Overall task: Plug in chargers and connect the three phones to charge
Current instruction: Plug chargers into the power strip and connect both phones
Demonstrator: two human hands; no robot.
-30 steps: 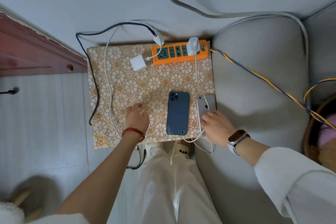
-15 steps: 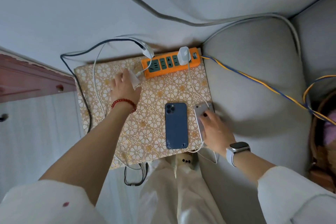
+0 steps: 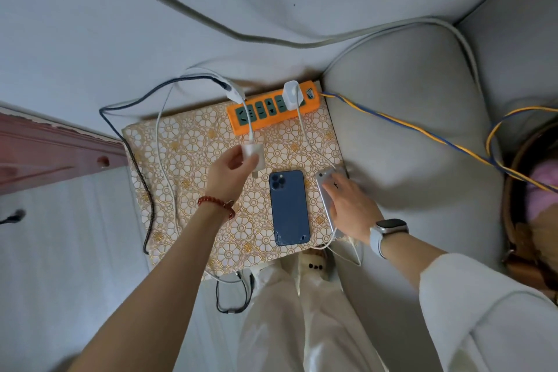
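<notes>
The step in hand looks like plugging in a second charger: at frame centre the left hand (image 3: pixel 231 174) pinches the white charger (image 3: pixel 254 155), lifted just below the orange power strip (image 3: pixel 273 107), whose right sockets already hold a white plug (image 3: pixel 291 96). Next it probably needs turning prongs-first toward a free socket. The right hand (image 3: pixel 350 205) grips the silver phone (image 3: pixel 325 189), beside the blue phone (image 3: pixel 289 207).

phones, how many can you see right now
2. A blue phone lies back up on the patterned mat, and a silver phone sits at the mat's right edge under the right hand. A third is not in view; it may be hidden.
</notes>
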